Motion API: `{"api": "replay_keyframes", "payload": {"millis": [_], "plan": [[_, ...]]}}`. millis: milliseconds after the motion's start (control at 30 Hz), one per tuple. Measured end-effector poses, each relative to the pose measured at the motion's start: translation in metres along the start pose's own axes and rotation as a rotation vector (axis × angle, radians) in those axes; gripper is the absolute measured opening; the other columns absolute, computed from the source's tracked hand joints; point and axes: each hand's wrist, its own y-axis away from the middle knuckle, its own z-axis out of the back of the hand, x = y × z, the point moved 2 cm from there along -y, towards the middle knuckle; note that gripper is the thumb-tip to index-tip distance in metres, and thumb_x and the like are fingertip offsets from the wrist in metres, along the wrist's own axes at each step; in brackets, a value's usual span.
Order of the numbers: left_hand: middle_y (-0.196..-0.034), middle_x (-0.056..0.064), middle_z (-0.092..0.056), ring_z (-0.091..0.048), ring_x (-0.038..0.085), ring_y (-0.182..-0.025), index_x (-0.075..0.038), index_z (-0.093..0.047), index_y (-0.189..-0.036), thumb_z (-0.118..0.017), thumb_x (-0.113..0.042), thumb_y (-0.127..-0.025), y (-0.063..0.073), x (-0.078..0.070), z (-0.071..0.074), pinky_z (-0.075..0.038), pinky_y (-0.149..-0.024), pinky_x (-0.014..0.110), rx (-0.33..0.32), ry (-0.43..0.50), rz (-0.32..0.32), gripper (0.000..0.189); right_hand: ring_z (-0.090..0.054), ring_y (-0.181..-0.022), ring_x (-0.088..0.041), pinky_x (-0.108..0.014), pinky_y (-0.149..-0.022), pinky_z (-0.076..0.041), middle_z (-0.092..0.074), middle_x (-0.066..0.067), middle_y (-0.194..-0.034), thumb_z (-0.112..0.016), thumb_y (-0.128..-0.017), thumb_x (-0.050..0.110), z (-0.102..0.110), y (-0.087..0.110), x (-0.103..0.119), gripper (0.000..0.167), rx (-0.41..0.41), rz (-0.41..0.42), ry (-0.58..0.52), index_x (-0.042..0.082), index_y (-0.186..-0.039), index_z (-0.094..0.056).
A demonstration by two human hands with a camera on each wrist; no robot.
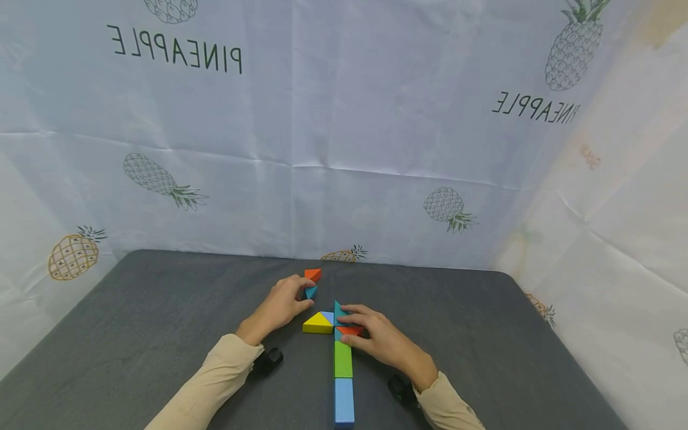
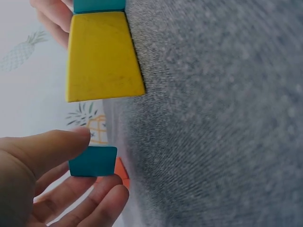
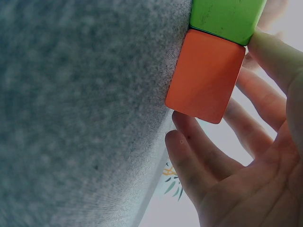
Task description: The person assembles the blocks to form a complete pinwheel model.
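On the dark table my left hand (image 1: 280, 303) pinches a small teal triangular block (image 1: 310, 292) between thumb and fingers; the left wrist view shows the same teal block (image 2: 93, 161) in that grip. Just beyond it lies an orange triangular block (image 1: 313, 274). To the right, my right hand (image 1: 384, 338) rests over joined blocks, its fingers extended and lightly bent. Its fingertips touch a teal triangle (image 1: 339, 313), and the thumb lies by another orange triangle (image 1: 350, 330) and the top of the green block (image 1: 343, 359). Part of this cluster is hidden under the fingers.
A yellow block (image 1: 317, 323) and a light blue triangle (image 1: 328, 316) adjoin the cluster on the left. Below the green block a blue rectangular block (image 1: 344, 401) continues the column toward me. A pineapple-print cloth (image 1: 365, 137) hangs behind the table (image 1: 457, 310).
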Motion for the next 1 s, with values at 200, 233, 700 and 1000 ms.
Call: {"api": "replay_keyframes", "payload": {"millis": [200, 233, 700, 1000], "plan": [[-0.103, 0.005, -0.063, -0.059, 0.012, -0.081, -0.007, -0.068, -0.123, -0.076, -0.008, -0.087, 0.005, -0.001, 0.003, -0.051, -0.069, 0.028, -0.019, 0.021, -0.034, 0.037, -0.058, -0.126, -0.027, -0.032, -0.096, -0.053, -0.046, -0.009, -0.151, -0.06, -0.099, 0.036, 0.0, 0.0, 0.0, 0.044, 0.0, -0.014, 0.002, 0.01, -0.135, -0.062], [-0.104, 0.005, -0.064, -0.059, 0.012, -0.081, -0.007, -0.068, -0.123, -0.076, -0.008, -0.087, 0.005, -0.002, 0.004, -0.052, -0.069, 0.027, -0.02, 0.025, -0.039, 0.037, -0.058, -0.126, -0.026, -0.032, -0.096, -0.053, -0.046, -0.009, -0.151, -0.06, -0.099, 0.035, 0.0, 0.0, 0.0, 0.043, 0.001, -0.017, 0.002, 0.011, -0.135, -0.062], [-0.101, 0.002, -0.064, -0.057, 0.009, -0.08, -0.007, -0.069, -0.123, -0.076, -0.01, -0.087, 0.021, -0.013, 0.012, -0.051, -0.071, 0.024, -0.037, 0.023, -0.106, 0.036, -0.057, -0.127, -0.028, -0.034, -0.097, -0.053, -0.045, -0.01, -0.152, -0.059, -0.099, 0.036, -0.001, 0.0, -0.001, 0.045, 0.01, -0.016, -0.006, 0.01, -0.135, -0.062], [-0.101, 0.002, -0.064, -0.058, 0.009, -0.081, -0.006, -0.068, -0.122, -0.076, -0.011, -0.087, 0.03, -0.019, 0.015, -0.05, -0.071, 0.023, -0.041, 0.011, -0.159, 0.036, -0.058, -0.125, -0.03, -0.036, -0.095, -0.053, -0.046, -0.012, -0.151, -0.059, -0.099, 0.036, 0.0, -0.001, 0.0, 0.045, 0.004, -0.003, 0.002, 0.008, -0.134, -0.062]]}}
